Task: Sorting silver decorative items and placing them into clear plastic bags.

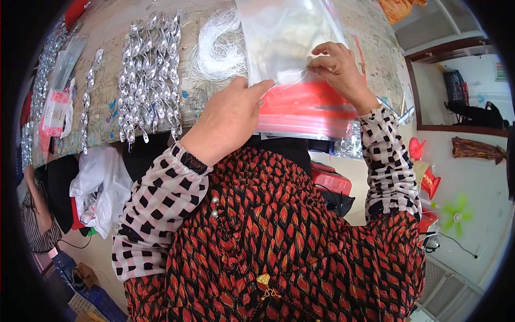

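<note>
A thin white string runs in a loose curve between my two hands, over a stack of clear plastic bags with a red band near its front. My right hand pinches one end between thumb and fingertips; a small pale spot shows at the pinch, too small to name. At the stack's left edge, my left hand has its fingers closed around the other end of the string, the grip partly hidden by the back of the hand. Left of the bags lies a coiled bundle of white string.
Several silver twisted strips lie in rows on the worn table, a single strip farther left. Flat clear packets sit near the left end. A white plastic bag hangs below the edge. Another person's arm shows far left.
</note>
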